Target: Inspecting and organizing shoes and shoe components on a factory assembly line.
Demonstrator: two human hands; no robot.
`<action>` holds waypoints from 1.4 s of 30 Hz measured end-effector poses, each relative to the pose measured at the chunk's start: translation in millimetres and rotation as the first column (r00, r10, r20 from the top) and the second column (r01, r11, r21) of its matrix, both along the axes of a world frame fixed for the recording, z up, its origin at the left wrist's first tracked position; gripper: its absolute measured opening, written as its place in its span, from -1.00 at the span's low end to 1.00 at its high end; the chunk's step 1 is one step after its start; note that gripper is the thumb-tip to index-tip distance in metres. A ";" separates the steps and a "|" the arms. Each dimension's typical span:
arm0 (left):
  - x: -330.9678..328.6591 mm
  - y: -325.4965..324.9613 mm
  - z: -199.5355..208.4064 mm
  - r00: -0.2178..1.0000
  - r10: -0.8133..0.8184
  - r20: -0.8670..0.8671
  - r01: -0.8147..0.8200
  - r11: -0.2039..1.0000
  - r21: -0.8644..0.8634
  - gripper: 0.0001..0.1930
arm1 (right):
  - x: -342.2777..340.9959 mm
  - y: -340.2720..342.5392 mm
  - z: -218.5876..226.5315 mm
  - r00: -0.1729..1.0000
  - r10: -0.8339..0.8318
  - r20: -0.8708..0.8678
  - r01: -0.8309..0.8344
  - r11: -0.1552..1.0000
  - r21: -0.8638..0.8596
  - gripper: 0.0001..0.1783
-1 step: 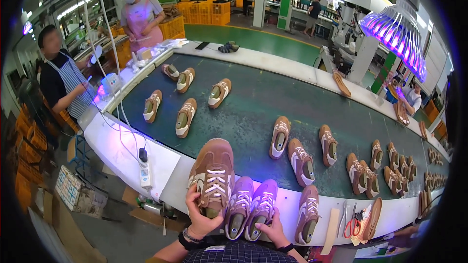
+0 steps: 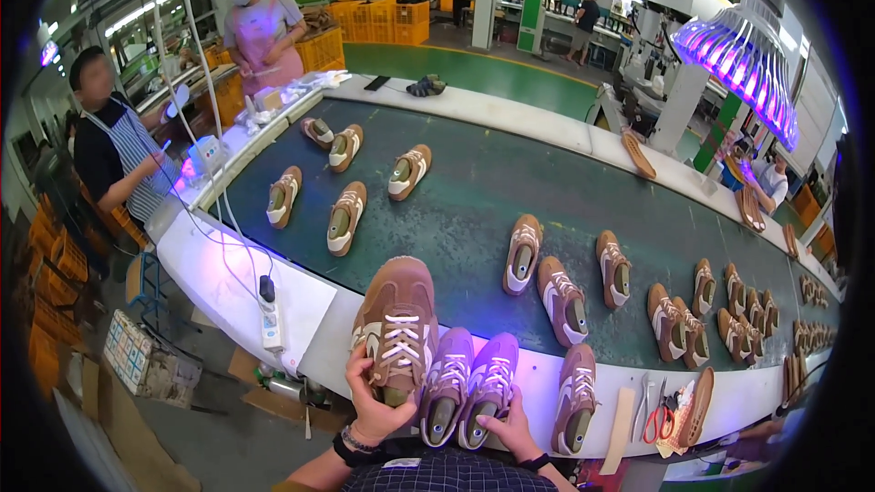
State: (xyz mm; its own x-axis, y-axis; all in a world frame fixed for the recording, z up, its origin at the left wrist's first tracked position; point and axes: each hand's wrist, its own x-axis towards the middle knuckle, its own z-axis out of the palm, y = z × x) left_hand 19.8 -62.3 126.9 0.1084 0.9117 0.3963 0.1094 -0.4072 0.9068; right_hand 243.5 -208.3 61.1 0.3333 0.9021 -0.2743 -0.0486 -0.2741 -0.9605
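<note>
My left hand (image 2: 378, 410) is closed round the heel end of a brown sneaker (image 2: 397, 296) with white laces, held toe up and away from me. Side by side at its right stand two sneakers (image 2: 446, 373) that look purple under the lamp light. My right hand (image 2: 512, 428) grips the heel of the right-hand sneaker (image 2: 493, 375) of that pair, thumb at its opening. Dark green shoe lasts fill the sneakers. Another brown sneaker (image 2: 575, 396) stands on the white ledge (image 2: 538, 383) just right of my right hand.
Several brown sneakers (image 2: 561, 300) stand on the dark green belt (image 2: 456, 218). Right of me lie red-handled scissors (image 2: 658, 424), a tan strip (image 2: 618, 428) and a brown sole (image 2: 698, 405). A power strip (image 2: 272, 314) lies left. A glowing lamp (image 2: 743, 63) hangs upper right; co-workers (image 2: 128, 145) stand left.
</note>
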 end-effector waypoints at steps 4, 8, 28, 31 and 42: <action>-1.6 2.7 4.8 1.000 -0.001 0.026 0.002 0.998 -0.068 -0.16 | 2.6 7.6 4.7 1.000 0.029 0.012 -0.029 1.000 0.013 0.07; -12.1 4.1 13.0 0.997 0.072 0.019 -0.070 0.991 -0.110 -0.16 | 5.2 15.6 17.5 0.995 0.074 0.061 -0.073 0.997 -0.009 0.07; -26.2 -6.9 21.2 0.991 0.133 0.028 -0.127 0.979 -0.162 -0.17 | -30.6 52.4 0.3 0.986 0.139 0.091 -0.139 0.990 -0.011 0.07; -22.9 -9.2 23.7 0.994 0.106 0.029 -0.099 0.978 -0.183 -0.19 | -49.1 68.2 -2.5 0.967 0.146 0.208 -0.138 0.989 -0.050 0.09; 13.0 -15.8 28.5 0.992 -0.108 0.066 0.123 0.949 -0.291 -0.19 | -79.7 120.8 -42.1 0.968 0.190 0.165 -0.215 0.965 0.150 0.11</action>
State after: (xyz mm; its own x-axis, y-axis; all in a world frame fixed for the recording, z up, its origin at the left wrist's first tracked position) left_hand 32.8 -78.1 155.3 0.2071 0.9709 0.1205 0.0303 -0.1294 0.9911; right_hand 163.8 -87.5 19.0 0.1640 0.9834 -0.0773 0.1371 -0.1003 -0.9855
